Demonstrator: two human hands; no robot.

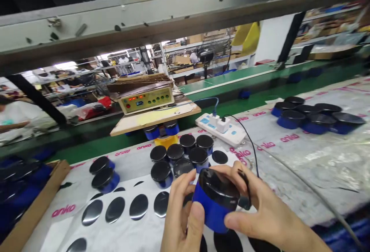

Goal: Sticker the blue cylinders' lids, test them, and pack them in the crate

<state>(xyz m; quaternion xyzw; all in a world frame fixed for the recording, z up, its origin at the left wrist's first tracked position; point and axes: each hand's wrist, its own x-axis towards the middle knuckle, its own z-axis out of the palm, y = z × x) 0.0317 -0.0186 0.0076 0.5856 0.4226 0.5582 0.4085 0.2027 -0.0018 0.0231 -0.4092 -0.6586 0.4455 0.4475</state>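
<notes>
A blue cylinder with a glossy black top [212,207] is tilted above the table between my two hands. Closed round its left side, my left hand [182,213] has its thumb on the blue wall. My right hand [260,202] grips the other side, fingertips at the black top and thumb low on the wall. A small black piece [245,190] shows by the right fingers; its kind is unclear. Below lies a white sheet with round black discs [138,207], partly hidden by my hands. Just beyond my hands stand several similar cylinders [161,173].
More cylinders sit at right [318,122] and left [105,178]. A cardboard box [37,205] holds others. A white power strip [221,130] with cables lies behind. An instrument with red digits [147,100] rests on a board [156,117]. A metal beam [173,10] crosses overhead.
</notes>
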